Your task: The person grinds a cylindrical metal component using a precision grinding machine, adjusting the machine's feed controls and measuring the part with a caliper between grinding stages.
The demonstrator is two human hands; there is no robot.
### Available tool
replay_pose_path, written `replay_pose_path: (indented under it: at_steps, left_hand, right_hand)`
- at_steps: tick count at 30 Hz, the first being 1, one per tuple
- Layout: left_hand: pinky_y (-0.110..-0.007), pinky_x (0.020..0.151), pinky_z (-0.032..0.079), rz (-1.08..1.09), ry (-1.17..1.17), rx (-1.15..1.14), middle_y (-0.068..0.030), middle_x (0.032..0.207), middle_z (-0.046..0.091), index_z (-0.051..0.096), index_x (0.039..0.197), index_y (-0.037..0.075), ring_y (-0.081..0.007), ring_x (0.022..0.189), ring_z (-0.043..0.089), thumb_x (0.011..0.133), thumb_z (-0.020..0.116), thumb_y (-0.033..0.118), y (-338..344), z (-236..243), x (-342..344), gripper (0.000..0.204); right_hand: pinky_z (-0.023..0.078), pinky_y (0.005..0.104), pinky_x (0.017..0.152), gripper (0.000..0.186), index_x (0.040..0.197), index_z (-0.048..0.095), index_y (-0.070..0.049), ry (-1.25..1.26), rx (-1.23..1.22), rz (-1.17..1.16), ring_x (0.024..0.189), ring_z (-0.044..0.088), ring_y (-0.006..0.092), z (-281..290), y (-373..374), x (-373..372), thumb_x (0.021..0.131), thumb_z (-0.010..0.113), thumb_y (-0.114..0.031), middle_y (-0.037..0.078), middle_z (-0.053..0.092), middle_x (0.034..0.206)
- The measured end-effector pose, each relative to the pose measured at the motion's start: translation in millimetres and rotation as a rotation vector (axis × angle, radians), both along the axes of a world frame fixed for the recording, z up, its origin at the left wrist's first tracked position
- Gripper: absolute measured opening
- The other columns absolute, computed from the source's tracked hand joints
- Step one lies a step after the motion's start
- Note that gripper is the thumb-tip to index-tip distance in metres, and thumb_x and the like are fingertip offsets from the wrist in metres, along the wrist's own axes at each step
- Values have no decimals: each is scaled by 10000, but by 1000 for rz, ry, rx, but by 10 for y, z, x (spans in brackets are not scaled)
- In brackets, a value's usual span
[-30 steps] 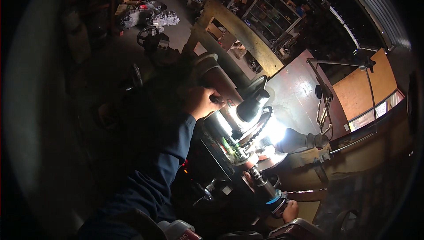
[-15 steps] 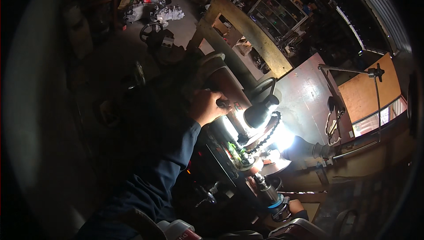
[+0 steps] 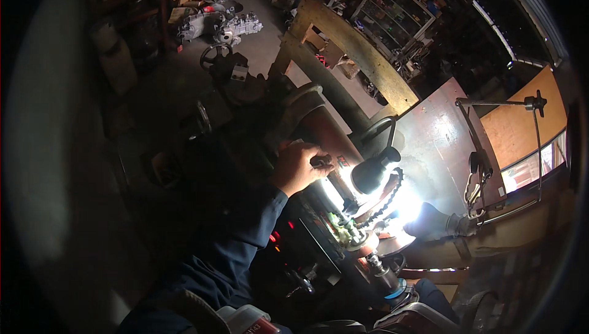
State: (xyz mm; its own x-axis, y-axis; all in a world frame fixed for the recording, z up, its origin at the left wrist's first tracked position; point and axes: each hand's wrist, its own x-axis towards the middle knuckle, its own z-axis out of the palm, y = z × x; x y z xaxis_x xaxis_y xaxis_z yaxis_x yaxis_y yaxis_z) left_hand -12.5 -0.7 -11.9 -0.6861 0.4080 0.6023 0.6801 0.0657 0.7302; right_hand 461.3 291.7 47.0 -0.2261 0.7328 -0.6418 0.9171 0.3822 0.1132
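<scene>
My left hand (image 3: 299,167), in a dark blue sleeve, is closed round a small dark knob (image 3: 320,161) on the near side of a bench machine with a reddish-brown body (image 3: 328,134). A black lamp (image 3: 374,172) on a curved neck shines brightly on the machine beside it. Below, a metal spindle (image 3: 377,266) leads to a blue ring (image 3: 396,289). My right arm shows only as a dark sleeve (image 3: 432,297) close to that ring; the hand itself is hidden. A dark segmented coolant hose (image 3: 388,198) curves past the lit area.
A flat reddish metal panel (image 3: 438,128) lies right of the lamp. Above it runs a jointed metal rod (image 3: 491,102) with a black star knob (image 3: 540,103). A wooden frame (image 3: 362,51) stands behind. Metal engine parts (image 3: 239,27) rest on the floor at the far left.
The whole view has shifted, so the scene sits lower and further right. My right hand, seen by the blue ring before, has gone out of sight. My left hand still grips the knob.
</scene>
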Motion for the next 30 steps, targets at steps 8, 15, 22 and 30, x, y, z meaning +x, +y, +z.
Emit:
replay_pose_path:
  at_steps: [8, 15, 22, 30]
  left_hand:
    - [-395, 770, 409, -32, -44, -2, -23, 781, 697, 713, 834, 128, -232, 782, 647, 691, 792, 351, 48, -22, 14, 277]
    - [-343, 718, 521, -50, -111, -46, -151, 831, 695, 718, 859, 16, -239, 769, 674, 666, 842, 196, 47, -2, 24, 291]
    - [-350, 719, 522, -17, -200, -99, -154, 815, 699, 729, 868, 72, -268, 763, 686, 644, 851, 306, 64, -69, -32, 345]
    - [-279, 698, 510, -137, -356, -87, -107, 785, 709, 712, 911, -2, -125, 746, 658, 731, 813, 230, 133, 70, 123, 311]
  right_hand:
    - [480, 461, 688, 325, 835, 677, 23, 41, 37, 17, 760, 639, 376, -90, 50, 117, 872, 495, -244, 249, 643, 804]
    - [473, 471, 702, 315, 819, 673, 29, 171, 124, 70, 778, 629, 400, -189, 16, 423, 862, 508, -237, 260, 635, 816]
    - [445, 506, 692, 327, 789, 654, 35, 477, 419, 47, 768, 595, 443, -357, -249, 644, 873, 509, -246, 274, 611, 806]
    - [441, 517, 696, 346, 929, 641, 17, 555, 841, -132, 825, 591, 452, -273, -884, 581, 956, 441, -264, 252, 638, 871]
